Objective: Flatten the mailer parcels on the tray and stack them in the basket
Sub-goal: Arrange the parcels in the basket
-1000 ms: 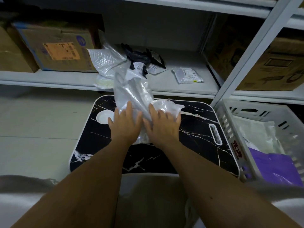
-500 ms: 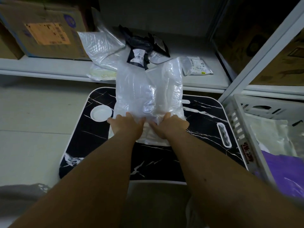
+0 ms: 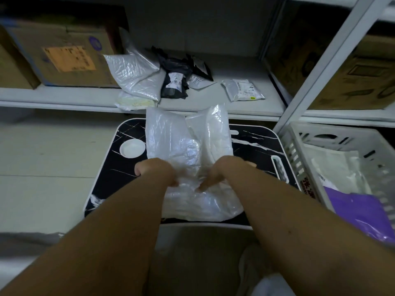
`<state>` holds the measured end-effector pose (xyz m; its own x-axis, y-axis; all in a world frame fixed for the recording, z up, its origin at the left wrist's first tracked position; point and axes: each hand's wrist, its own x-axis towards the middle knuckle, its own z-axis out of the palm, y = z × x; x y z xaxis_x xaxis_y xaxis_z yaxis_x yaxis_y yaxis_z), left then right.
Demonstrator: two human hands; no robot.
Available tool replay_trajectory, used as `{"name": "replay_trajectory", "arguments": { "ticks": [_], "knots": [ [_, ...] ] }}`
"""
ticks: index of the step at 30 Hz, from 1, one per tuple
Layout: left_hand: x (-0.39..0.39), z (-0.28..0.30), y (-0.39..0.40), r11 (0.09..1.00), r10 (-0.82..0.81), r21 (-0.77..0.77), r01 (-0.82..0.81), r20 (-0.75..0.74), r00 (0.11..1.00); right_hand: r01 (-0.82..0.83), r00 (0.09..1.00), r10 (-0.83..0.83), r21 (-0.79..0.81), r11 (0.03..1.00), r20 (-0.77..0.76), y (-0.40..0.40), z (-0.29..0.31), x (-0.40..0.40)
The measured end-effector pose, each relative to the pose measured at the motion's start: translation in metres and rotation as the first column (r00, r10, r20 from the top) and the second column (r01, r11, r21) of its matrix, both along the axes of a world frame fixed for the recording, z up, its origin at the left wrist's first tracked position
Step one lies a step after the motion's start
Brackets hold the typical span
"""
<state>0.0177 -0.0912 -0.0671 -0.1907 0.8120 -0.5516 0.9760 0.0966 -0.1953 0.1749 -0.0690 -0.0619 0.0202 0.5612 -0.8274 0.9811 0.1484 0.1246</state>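
Clear mailer parcel [image 3: 188, 159], centre of tray [image 3: 252, 144], far half puffed up: left hand [image 3: 157, 173] and right hand [image 3: 218, 174] press it with fingers bent down, grasp unclear; best flattened by sweeping palms toward tray's far edge, then basket [image 3: 299, 150].

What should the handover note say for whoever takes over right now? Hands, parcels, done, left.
Left hand: on the clear mailer, fingers curled into the plastic at its near left.
Right hand: on the same mailer, fingers pointing down and pressing the plastic.
The mailer lies on the black tray, still puffy and creased, its far end sticking up.
Done: the basket at right already holds a white mailer and a purple mailer.
Left: finish flattening this one and put it in the basket, then handle the parcels on the shelf: silver, black, small white labelled.
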Motion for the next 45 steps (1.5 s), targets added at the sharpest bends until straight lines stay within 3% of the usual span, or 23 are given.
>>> {"name": "replay_trajectory", "arguments": {
  "ticks": [2, 3, 5, 6, 7, 8, 9, 10, 11, 13, 15, 18, 22, 26, 30, 33, 41, 45],
  "knots": [
    [-0.001, 0.002, -0.003, 0.982, 0.099, 0.147, -0.118, 0.134, 0.986, 0.019, 0.999, -0.019, -0.007, 1.0, 0.041, 0.0, 0.02, 0.005],
    [0.001, 0.004, -0.004, 0.932, 0.131, 0.303, -0.198, 0.227, 0.965, 0.062, 0.998, -0.062, -0.011, 0.998, 0.02, -0.003, 0.029, 0.009],
    [0.006, 0.011, -0.007, 0.696, 0.035, 0.669, -0.259, 0.329, 0.944, 0.154, 0.98, -0.128, 0.176, 0.972, -0.151, -0.005, 0.032, 0.015],
    [0.009, 0.013, -0.007, 0.57, -0.072, 0.788, -0.234, 0.331, 0.941, 0.2, 0.963, -0.108, 0.385, 0.901, -0.247, -0.007, 0.032, 0.015],
    [0.013, 0.012, -0.004, 0.488, -0.192, 0.851, -0.194, 0.322, 0.927, 0.233, 0.952, -0.038, 0.643, 0.729, -0.302, -0.01, 0.029, 0.015],
    [0.017, 0.009, 0.0, 0.455, -0.301, 0.88, -0.14, 0.3, 0.905, 0.254, 0.946, 0.064, 0.849, 0.464, -0.318, -0.016, 0.025, 0.012],
    [0.022, 0.004, 0.004, 0.468, -0.383, 0.882, -0.066, 0.269, 0.884, 0.27, 0.941, 0.146, 0.937, 0.22, -0.305, -0.019, 0.025, 0.009],
    [0.025, 0.001, 0.008, 0.505, -0.429, 0.863, 0.018, 0.233, 0.873, 0.283, 0.935, 0.199, 0.955, 0.088, -0.295, -0.018, 0.023, 0.004],
    [0.026, -0.004, 0.013, 0.561, -0.453, 0.823, 0.091, 0.213, 0.866, 0.294, 0.918, 0.25, 0.951, 0.093, -0.309, -0.014, 0.019, -0.001],
    [0.027, -0.015, 0.021, 0.697, -0.461, 0.687, 0.203, 0.213, 0.862, 0.252, 0.879, 0.313, 0.908, 0.335, -0.36, -0.006, 0.006, -0.008],
    [0.029, -0.027, 0.023, 0.771, -0.443, 0.583, 0.257, 0.199, 0.874, 0.199, 0.866, 0.304, 0.831, 0.519, -0.398, -0.001, -0.009, -0.007],
    [0.035, -0.035, 0.028, 0.861, -0.372, 0.431, 0.271, 0.171, 0.912, 0.26, 0.875, 0.161, 0.723, 0.641, -0.457, 0.005, -0.037, 0.0],
    [0.038, -0.041, 0.041, 0.97, -0.103, 0.242, 0.029, 0.3, 0.948, 0.312, 0.891, 0.047, 0.684, 0.659, -0.452, 0.015, -0.051, 0.0],
    [0.045, -0.047, 0.051, 0.953, 0.04, 0.253, -0.166, 0.438, 0.898, 0.264, 0.933, -0.011, 0.664, 0.699, -0.359, 0.026, -0.062, 0.012],
    [0.047, -0.054, 0.057, 0.897, 0.073, 0.348, -0.273, 0.493, 0.867, 0.325, 0.926, -0.111, 0.609, 0.724, -0.362, 0.038, -0.068, 0.021],
    [0.046, -0.059, 0.056, 0.868, 0.044, 0.423, -0.261, 0.457, 0.888, 0.342, 0.925, -0.158, 0.573, 0.745, -0.346, 0.044, -0.071, 0.022],
    [0.05, -0.056, 0.07, 0.927, -0.028, 0.373, -0.028, 0.145, 0.989, 0.353, 0.924, -0.196, 0.538, 0.765, -0.328, 0.049, -0.069, 0.023],
    [0.052, -0.058, 0.07, 0.938, -0.041, 0.345, -0.023, 0.178, 0.983, 0.32, 0.94, -0.173, 0.591, 0.74, -0.293, 0.046, -0.072, 0.024]
  ]
}}
